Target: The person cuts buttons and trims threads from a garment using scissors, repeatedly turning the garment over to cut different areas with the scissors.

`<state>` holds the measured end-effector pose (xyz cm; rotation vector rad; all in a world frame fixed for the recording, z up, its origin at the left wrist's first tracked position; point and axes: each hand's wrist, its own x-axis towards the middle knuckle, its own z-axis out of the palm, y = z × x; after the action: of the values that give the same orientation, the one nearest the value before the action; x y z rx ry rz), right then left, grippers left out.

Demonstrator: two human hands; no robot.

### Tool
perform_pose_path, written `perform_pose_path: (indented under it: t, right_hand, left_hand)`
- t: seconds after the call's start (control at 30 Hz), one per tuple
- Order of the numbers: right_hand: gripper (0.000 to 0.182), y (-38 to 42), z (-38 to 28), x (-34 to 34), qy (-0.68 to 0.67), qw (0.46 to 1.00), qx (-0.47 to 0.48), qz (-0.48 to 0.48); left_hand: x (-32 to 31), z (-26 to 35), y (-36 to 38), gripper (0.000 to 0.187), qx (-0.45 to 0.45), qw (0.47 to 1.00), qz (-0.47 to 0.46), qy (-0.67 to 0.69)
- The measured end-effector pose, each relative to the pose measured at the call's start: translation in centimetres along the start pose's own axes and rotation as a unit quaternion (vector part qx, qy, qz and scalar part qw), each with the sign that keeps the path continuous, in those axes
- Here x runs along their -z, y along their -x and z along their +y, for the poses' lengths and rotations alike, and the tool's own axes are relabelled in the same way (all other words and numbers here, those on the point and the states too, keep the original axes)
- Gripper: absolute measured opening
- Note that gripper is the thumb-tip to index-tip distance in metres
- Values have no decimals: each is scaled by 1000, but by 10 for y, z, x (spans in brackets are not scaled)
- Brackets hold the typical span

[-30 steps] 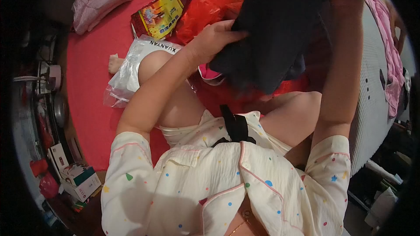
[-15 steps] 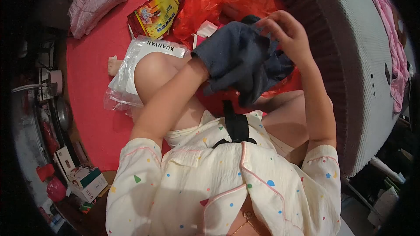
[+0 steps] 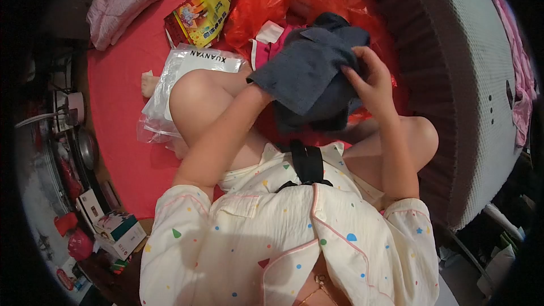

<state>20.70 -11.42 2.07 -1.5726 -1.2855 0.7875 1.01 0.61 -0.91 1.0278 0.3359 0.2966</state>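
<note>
A dark blue-grey garment (image 3: 311,71) is spread between my hands above my lap; its exact kind does not show. My left forearm (image 3: 226,127) reaches into an opening of the cloth up to the wrist, so the left fingers are hidden inside. On the other side, my right hand (image 3: 374,82) pinches the cloth between thumb and fingers. Part of the garment hangs down in folds below the hands. Just behind it lies a bright pink piece of cloth (image 3: 272,50) with a white patch.
A crumpled red plastic bag (image 3: 260,5) lies behind the garment. Beside it are a yellow and maroon packet (image 3: 204,14) and a clear XUANYAN bag (image 3: 181,71). A pink pillow (image 3: 127,5) rests at the back left. A padded grey edge (image 3: 470,107) rises on the right.
My right hand has come lower and toward me, now pinching the garment's edge. The cloth has been spread flatter over my left hand, and more of the pink cloth shows.
</note>
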Motion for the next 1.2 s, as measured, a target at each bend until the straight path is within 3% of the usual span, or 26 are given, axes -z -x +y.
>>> perform_pose_path:
  t: [0.13,0.27,0.37,0.43,0.5,0.57,0.67,0.7,0.73,0.97,1.0,1.03,1.07,1.1,1.17,1.2]
  right_hand:
    - [33,18,2,-8,19,999,31,34]
    - [37,23,1,-10,26,998,38,34]
    - [41,18,-11,-8,55,996,60,21]
    - [47,9,-17,-8,34,991,59,118]
    - [52,0,-18,-3,85,985,87,124]
    - [53,-8,-14,-1,179,965,175,72]
    - [55,-7,-14,2,173,975,125,57]
    - [56,-7,-14,3,189,973,118,65]
    - [56,-7,-13,2,189,973,118,66]
    - [40,-3,-13,-5,243,955,135,100]
    - [35,-3,-12,-5,262,946,163,102]
    - [35,-3,-10,-4,262,946,163,102]
    - [31,-2,-7,-3,245,949,178,90]
    - [27,-2,-4,-2,227,951,193,78]
    - [25,-1,5,-1,212,952,206,77]
    - [24,0,7,-1,197,953,219,77]
  left_hand:
    - [7,4,-9,61,-61,987,55,-141]
    - [11,5,-14,64,-141,900,81,-405]
    - [10,2,-13,65,-169,848,83,-495]
    - [10,0,-12,66,-175,842,76,-505]
    - [11,-4,-8,68,-179,856,59,-481]
    - [11,-4,-7,69,-181,875,37,-447]
    - [5,4,-1,70,-165,924,-19,-343]
    - [1,9,0,69,-96,993,-19,-65]
    - [-1,12,1,69,-18,975,-17,219]
    - [-1,9,0,72,-45,991,-42,117]
    - [2,7,-1,73,-89,958,-21,-272]
    - [2,9,-2,75,-119,776,3,-619]
    - [0,10,-1,75,-120,777,4,-619]
    - [-4,11,1,76,-166,664,38,-728]
    - [-5,11,3,78,-208,534,72,-817]
    - [-3,7,4,77,-167,511,75,-840]
